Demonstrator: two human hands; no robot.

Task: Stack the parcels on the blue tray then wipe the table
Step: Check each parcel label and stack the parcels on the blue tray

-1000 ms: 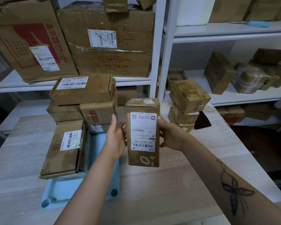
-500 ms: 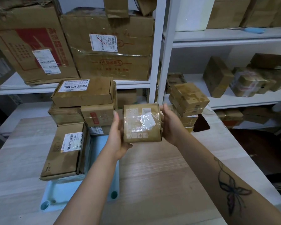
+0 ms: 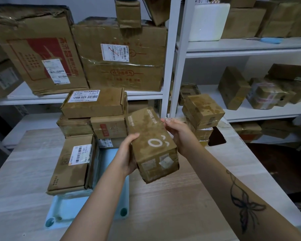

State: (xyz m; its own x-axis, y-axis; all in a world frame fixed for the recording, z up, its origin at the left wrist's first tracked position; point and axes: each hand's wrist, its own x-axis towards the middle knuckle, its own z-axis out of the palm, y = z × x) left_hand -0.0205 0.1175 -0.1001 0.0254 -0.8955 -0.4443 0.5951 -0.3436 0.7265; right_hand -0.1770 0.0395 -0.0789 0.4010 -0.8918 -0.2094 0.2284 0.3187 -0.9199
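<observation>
Parcel, long and brown, is held in the air over the table; the left hand cups its near left side, thumb along the top edge; the right hand curls over its far right edge; both hands are clamped on it, one on each side. It is tilted, near end lower, with a white ring printed on top; it hangs just right of the blue tray and touches nothing else. The tray lies on the table's left half; a flat box lies on its left part; more boxes are piled at its far end, a labelled box on top; its near right part looks bare. A small stack of parcels stands on the table to the right, off the tray; white shelves of cartons stand behind.

Step in hand, as I judge it, is stacking; wiping is not begun and no cloth is seen. The next move likely calls for swinging the parcel left, levelling it, and setting it flat on the bare blue strip beside the flat box without knocking the pile.
</observation>
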